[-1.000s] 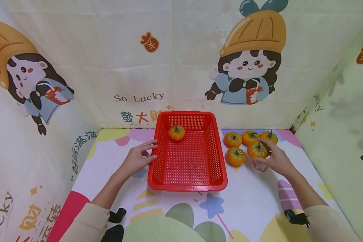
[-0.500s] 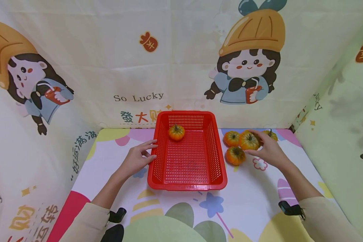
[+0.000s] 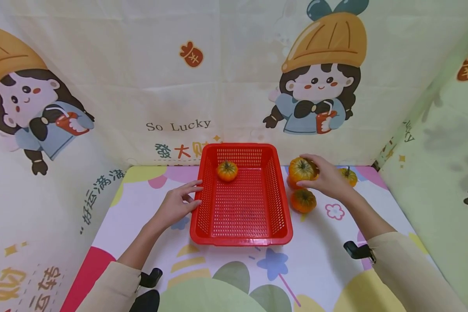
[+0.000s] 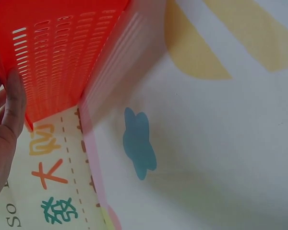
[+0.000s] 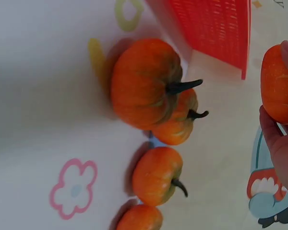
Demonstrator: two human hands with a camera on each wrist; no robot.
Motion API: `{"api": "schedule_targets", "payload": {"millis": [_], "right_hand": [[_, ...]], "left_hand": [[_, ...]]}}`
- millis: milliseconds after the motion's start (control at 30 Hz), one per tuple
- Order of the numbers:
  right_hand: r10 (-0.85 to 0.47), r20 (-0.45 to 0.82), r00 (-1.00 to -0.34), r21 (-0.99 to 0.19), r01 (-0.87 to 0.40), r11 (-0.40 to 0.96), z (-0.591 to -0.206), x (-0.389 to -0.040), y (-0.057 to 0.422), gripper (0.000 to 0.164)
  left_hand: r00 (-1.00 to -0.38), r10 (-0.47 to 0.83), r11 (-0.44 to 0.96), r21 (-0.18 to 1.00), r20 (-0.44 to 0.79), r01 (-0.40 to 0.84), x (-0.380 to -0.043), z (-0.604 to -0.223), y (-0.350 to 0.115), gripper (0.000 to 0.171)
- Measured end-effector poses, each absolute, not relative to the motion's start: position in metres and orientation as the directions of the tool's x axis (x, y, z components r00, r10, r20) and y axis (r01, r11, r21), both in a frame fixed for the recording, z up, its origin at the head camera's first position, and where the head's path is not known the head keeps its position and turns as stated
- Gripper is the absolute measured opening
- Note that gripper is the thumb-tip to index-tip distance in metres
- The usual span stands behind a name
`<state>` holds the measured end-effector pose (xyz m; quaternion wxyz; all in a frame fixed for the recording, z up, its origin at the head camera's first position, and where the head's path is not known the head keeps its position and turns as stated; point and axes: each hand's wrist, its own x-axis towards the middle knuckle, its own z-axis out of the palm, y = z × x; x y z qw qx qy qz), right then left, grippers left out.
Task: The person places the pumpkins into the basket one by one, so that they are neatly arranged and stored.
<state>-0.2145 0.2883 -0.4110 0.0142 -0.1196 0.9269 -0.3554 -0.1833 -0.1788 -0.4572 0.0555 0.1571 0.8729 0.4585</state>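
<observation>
My right hand grips a small orange pumpkin between thumb and fingers. The right wrist view shows that pumpkin raised above the others. Beneath it, a second pumpkin is partly covered. Another pumpkin sits nearer me, and one more lies to the right behind my wrist. A further pumpkin, hidden by my hand in the head view, appears in the right wrist view. My left hand rests its fingertips on the left rim of a red plastic basket.
One pumpkin lies inside the basket at its back left. A patterned cloth covers the table. Printed cloth walls stand close behind the table and along both sides.
My right hand has lifted the pumpkin from the right of the group and carried it left, towards the basket. The left hand and basket have stayed in place.
</observation>
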Motion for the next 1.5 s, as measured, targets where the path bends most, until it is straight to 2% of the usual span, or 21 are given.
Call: {"api": "schedule_targets", "payload": {"millis": [333,567,1133,1500], "right_hand": [[-0.26,0.055,-0.964,-0.666,-0.229,0.71,-0.398,-0.241,0.255,0.083],[-0.239,0.0,-0.971,-0.708,-0.168,0.685,-0.398,-0.256,0.238,0.081],[-0.206,-0.08,-0.975,-0.693,-0.094,0.715,-0.396,-0.291,0.179,0.083],[-0.149,-0.072,-0.986,-0.733,-0.049,0.678,-0.406,-0.305,0.142,0.073]], "left_hand": [[-0.944,0.325,0.525,0.821,0.053,0.226,-0.185,-0.457,-0.18,0.049],[-0.941,0.333,0.523,0.819,0.06,0.237,-0.185,-0.457,-0.18,0.049],[-0.944,0.328,0.522,0.824,0.047,0.222,-0.186,-0.457,-0.178,0.049],[-0.943,0.33,0.526,0.82,0.048,0.226,-0.187,-0.458,-0.179,0.048]]}}
